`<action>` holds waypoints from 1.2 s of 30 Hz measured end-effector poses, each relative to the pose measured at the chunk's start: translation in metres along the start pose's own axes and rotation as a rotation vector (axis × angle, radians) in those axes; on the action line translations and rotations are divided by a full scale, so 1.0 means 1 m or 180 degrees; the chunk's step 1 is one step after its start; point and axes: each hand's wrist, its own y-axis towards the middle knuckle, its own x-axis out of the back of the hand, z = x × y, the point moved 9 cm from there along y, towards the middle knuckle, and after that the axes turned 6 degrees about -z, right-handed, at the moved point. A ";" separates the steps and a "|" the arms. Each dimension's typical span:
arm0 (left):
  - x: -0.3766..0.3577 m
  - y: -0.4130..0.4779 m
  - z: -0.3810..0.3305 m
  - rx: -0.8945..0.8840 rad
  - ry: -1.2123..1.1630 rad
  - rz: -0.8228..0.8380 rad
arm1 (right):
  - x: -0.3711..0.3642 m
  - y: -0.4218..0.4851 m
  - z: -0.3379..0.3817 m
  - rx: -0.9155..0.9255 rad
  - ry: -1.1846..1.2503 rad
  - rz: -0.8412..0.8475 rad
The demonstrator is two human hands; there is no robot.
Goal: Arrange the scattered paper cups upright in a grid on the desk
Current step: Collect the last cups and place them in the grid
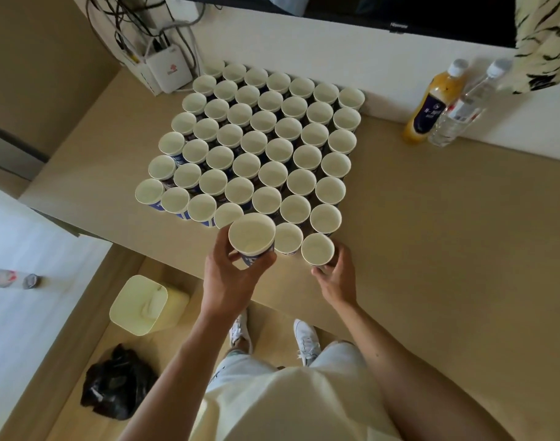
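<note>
Cups stand upright, packed in a grid on the desk. Left hand grips a raised cup at six o'clock; right hand clasps the corner cup beside it.

A grid of cups stands on the desk, just beyond both hands. The left hand holds a cup; the right hand grips another cup. Between them stands one cup. Two bottles stand far right of the hands.
</note>
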 end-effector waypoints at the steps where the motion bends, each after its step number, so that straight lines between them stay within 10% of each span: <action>1: 0.000 0.002 0.001 -0.0009 0.0003 0.0012 | 0.006 -0.001 0.000 -0.0017 -0.0094 -0.0033; 11: 0.000 0.040 0.002 -0.0152 -0.0166 0.0172 | 0.081 0.001 0.094 0.0437 0.0047 -0.1091; 36: 0.224 0.167 0.198 0.0317 0.0552 -0.0431 | -0.259 -0.064 0.222 0.0854 -0.0104 0.0259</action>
